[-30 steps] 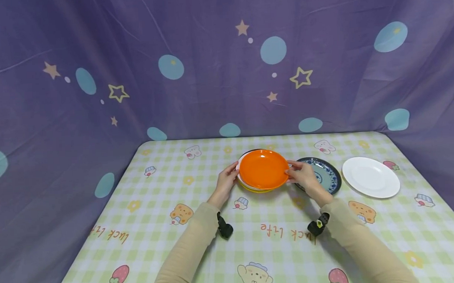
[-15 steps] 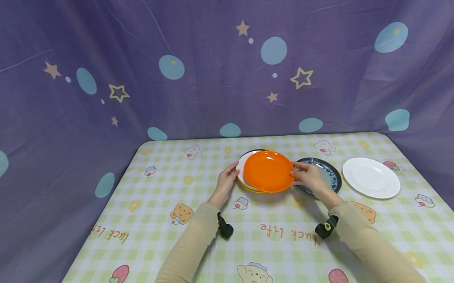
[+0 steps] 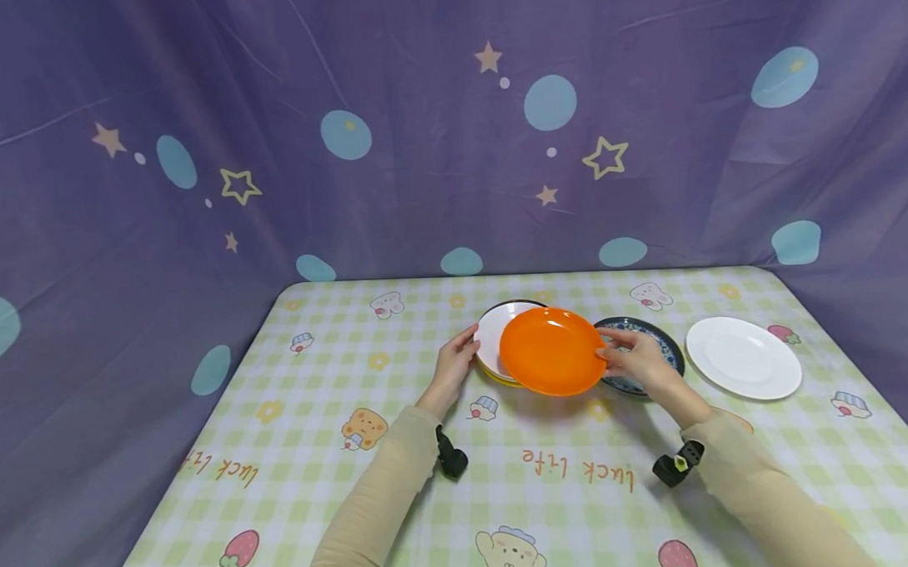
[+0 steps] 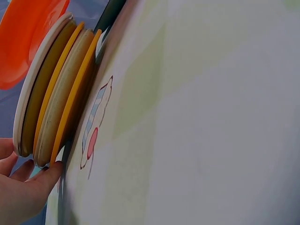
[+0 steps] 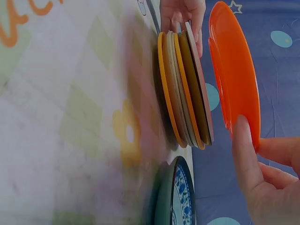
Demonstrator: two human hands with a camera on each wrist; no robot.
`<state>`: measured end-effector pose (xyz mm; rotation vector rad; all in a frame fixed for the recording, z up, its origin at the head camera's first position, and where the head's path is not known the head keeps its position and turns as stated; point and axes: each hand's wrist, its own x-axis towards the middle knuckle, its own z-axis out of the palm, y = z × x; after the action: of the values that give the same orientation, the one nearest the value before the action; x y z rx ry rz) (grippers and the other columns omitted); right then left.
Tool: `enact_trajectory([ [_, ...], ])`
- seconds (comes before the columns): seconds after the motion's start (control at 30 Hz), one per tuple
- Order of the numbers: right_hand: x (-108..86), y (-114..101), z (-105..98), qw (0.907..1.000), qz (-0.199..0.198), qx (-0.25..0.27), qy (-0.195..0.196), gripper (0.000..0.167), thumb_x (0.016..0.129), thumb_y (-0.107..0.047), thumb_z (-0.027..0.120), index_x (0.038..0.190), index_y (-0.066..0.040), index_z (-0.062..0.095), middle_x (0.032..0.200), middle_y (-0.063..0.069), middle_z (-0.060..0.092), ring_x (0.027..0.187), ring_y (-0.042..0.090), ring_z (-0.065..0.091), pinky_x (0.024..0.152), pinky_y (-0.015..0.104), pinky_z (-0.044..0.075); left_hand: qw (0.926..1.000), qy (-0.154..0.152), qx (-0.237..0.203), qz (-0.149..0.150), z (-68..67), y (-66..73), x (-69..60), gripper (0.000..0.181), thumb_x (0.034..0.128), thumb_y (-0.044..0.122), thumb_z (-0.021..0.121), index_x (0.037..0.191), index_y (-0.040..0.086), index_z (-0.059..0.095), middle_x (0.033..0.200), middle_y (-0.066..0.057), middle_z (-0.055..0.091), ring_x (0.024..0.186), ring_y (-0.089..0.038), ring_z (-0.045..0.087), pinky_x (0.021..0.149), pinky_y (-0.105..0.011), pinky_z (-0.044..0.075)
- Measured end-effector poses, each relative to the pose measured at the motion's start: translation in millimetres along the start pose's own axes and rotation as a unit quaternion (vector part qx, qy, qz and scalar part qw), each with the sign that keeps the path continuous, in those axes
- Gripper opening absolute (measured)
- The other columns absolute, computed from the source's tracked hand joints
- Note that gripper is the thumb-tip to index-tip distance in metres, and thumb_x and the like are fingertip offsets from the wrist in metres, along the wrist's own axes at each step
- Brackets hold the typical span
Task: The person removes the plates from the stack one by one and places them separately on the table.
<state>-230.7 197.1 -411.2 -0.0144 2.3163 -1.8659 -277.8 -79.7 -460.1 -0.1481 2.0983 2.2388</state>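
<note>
My right hand (image 3: 640,364) pinches the rim of an orange plate (image 3: 552,351), thumb on one face and fingers on the other. In the right wrist view the orange plate (image 5: 234,70) stands apart from the plate stack (image 5: 185,89). From the head view it covers the right part of the white top plate (image 3: 493,336). Yellow and pale plate edges (image 4: 70,93) show beneath that white plate. My left hand (image 3: 449,371) holds the stack's left edge, with the thumb (image 4: 54,176) low and fingers higher up. A dark rim peeks out behind the stack.
A dark-rimmed plate with a blue floral pattern (image 3: 662,347) lies right of the stack, partly behind my right hand. Farther right is a white plate (image 3: 742,358). A green checked cloth (image 3: 402,502) covers the table, and a purple curtain (image 3: 436,192) hangs behind.
My right hand has drawn the orange plate rightward and slightly nearer, off the stack, uncovering more of the white plate. The left hand has stayed at the stack's edge.
</note>
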Motion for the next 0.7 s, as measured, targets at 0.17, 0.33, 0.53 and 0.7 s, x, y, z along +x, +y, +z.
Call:
enact_trajectory([
  [0.17, -5.3, 3.5, -8.2, 0.9997, -0.001, -0.025, 0.003, 0.048, 0.084, -0.005, 0.057, 0.129, 0.004, 0.041, 0.091, 0.012, 0.053, 0.062, 0.009, 0.062, 0.065, 0.030, 0.055, 1.0000, -0.007, -0.005, -0.001, -0.3, 0.8, 0.2, 0.038, 0.0894, 0.006, 0.048, 0.128, 0.005, 0.046, 0.137, -0.011, 0.038, 0.123, -0.023, 0.038, 0.098, -0.034, 0.037],
  [0.33, -12.0, 7.3, -15.6, 0.9992, -0.015, -0.036, 0.007, 0.048, 0.083, -0.007, 0.058, 0.128, 0.003, 0.043, 0.091, 0.014, 0.056, 0.060, 0.010, 0.062, 0.064, 0.033, 0.055, 1.0000, -0.004, -0.008, -0.001, 0.1, 0.5, 0.4, 0.038, 0.0887, 0.004, 0.048, 0.127, 0.005, 0.047, 0.136, -0.012, 0.039, 0.122, -0.023, 0.039, 0.098, -0.033, 0.038],
  [0.53, -22.5, 7.3, -23.6, 0.9985, -0.023, -0.049, -0.009, 0.049, 0.085, -0.009, 0.058, 0.128, 0.006, 0.041, 0.097, 0.020, 0.053, 0.063, 0.012, 0.062, 0.064, 0.031, 0.055, 1.0000, 0.007, -0.003, -0.004, 1.0, 1.0, -0.3, 0.038, 0.0878, 0.005, 0.049, 0.126, 0.007, 0.049, 0.134, -0.008, 0.042, 0.121, -0.019, 0.041, 0.096, -0.028, 0.039],
  [0.7, -29.4, 7.1, -29.6, 0.9986, -0.012, -0.051, -0.013, 0.052, 0.085, -0.010, 0.058, 0.130, 0.007, 0.037, 0.098, 0.019, 0.051, 0.065, 0.011, 0.062, 0.064, 0.028, 0.055, 0.9999, 0.009, 0.004, -0.009, 1.1, 1.6, -0.2, 0.037, 0.0880, 0.007, 0.050, 0.125, 0.009, 0.050, 0.134, -0.007, 0.042, 0.121, -0.018, 0.041, 0.097, -0.028, 0.039],
])
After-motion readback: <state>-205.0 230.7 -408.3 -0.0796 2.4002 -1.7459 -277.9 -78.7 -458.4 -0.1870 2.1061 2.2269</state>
